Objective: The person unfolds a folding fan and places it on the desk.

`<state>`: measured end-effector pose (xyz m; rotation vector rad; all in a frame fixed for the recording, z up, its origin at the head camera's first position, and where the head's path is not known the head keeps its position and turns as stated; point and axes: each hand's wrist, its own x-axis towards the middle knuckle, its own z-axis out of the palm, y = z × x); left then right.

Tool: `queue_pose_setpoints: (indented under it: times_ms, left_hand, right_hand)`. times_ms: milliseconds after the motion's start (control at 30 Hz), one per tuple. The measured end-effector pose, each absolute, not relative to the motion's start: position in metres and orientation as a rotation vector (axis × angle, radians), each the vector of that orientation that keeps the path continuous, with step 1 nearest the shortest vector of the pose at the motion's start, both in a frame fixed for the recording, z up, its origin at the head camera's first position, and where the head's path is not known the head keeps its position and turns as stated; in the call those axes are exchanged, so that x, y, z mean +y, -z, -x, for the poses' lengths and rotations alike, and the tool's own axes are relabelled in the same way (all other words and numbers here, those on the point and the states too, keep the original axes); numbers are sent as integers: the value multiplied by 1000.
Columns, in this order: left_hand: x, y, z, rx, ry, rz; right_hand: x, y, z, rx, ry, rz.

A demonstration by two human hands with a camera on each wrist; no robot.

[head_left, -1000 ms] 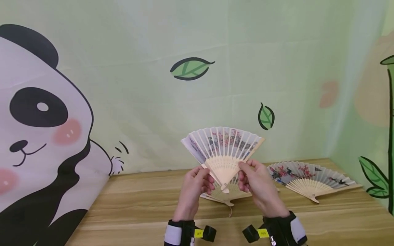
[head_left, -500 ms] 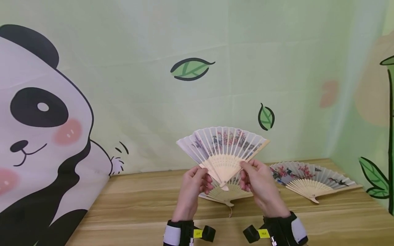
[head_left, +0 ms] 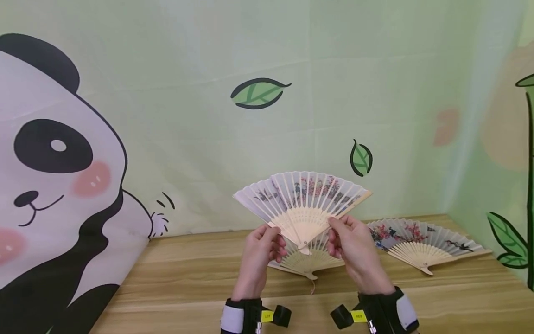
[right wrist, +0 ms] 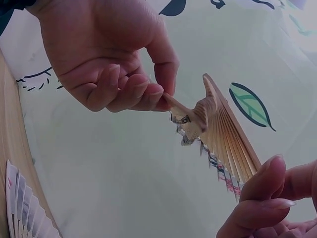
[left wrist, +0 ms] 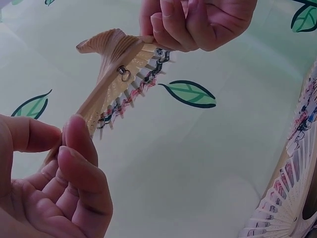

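Note:
Between both hands is a folding fan (head_left: 310, 220), partly spread, with pale slats and a leaf printed with pink blossoms. My left hand (head_left: 258, 250) pinches its left outer rib between thumb and curled fingers. On the other side my right hand (head_left: 352, 248) pinches the right outer rib. The fan stands upright above the table, pivot at the bottom. In the left wrist view, a small metal ring (left wrist: 124, 73) hangs at the pivot. Behind the held fan, a second spread fan (head_left: 308, 264) lies on the table, partly hidden by it and the hands.
A third spread fan (head_left: 419, 248) with blossoms and a bird lies to the right on the wood-grain table (head_left: 187, 278). A pale green backdrop (head_left: 187, 116) with a cartoon panda (head_left: 100, 148) and leaves rises behind the table.
The held fan has spread wider, its left side unfolding to show more printed folds. My hands have drawn slightly apart. The fans on the table have stayed put.

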<state>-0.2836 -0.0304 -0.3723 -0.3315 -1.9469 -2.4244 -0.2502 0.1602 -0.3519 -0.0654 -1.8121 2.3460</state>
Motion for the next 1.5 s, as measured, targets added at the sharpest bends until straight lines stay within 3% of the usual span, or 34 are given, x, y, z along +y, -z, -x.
queue_pose_setpoints:
  times_ms: [1500]
  left_hand:
    - [-31, 371, 285, -1822, 2525, 358]
  right_hand:
    - [156, 350, 251, -1641, -2451, 104]
